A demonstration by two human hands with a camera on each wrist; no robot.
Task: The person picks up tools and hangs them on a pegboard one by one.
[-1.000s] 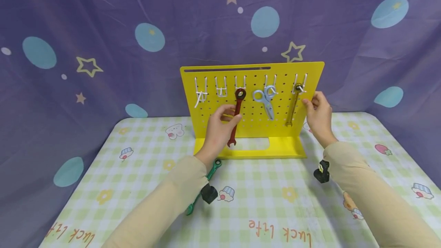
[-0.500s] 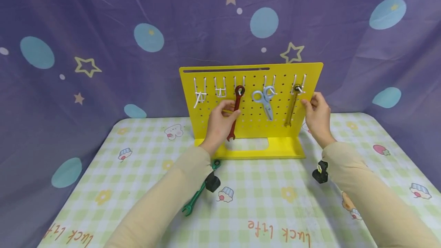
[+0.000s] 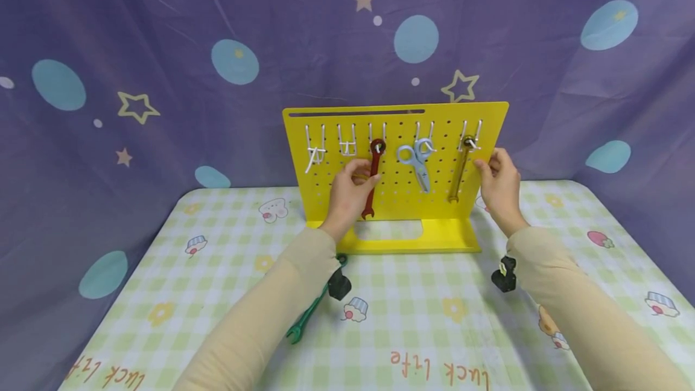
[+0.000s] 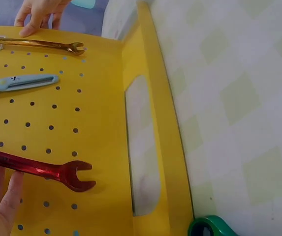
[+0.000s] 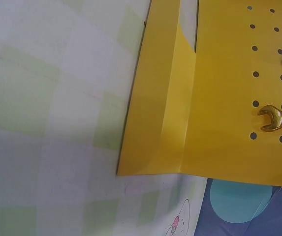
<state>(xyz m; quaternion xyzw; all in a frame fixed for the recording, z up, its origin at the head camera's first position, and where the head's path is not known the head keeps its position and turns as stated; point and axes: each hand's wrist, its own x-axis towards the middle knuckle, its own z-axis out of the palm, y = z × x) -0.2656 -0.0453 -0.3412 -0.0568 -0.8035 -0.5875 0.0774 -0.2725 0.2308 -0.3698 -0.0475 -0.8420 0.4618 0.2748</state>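
My left hand (image 3: 347, 197) pinches a red wrench (image 3: 373, 180) by its handle, in front of a yellow pegboard (image 3: 396, 198). The wrench's ring end is at the third white hook, whose tip shows through the ring; its open end points down. At the board's right edge, my right hand (image 3: 501, 189) grips that edge between thumb and fingers. Close to it a gold wrench (image 3: 460, 174) hangs from the rightmost hook. Between the two wrenches, light blue scissors (image 3: 419, 165) hang from another hook. In the left wrist view the red wrench (image 4: 42, 168) lies across the fingers.
Two white hooks (image 3: 347, 140) at the board's left bear no tool. A green wrench (image 3: 305, 320) lies on the checked tablecloth (image 3: 412, 330), partly under my left forearm. The board's yellow base (image 3: 450, 237) stands on the table, with a purple curtain (image 3: 326, 17) behind.
My left hand has raised the red wrench slightly and moved it toward the board, bringing its ring onto the hook's tip. The right hand stays at the board's edge.
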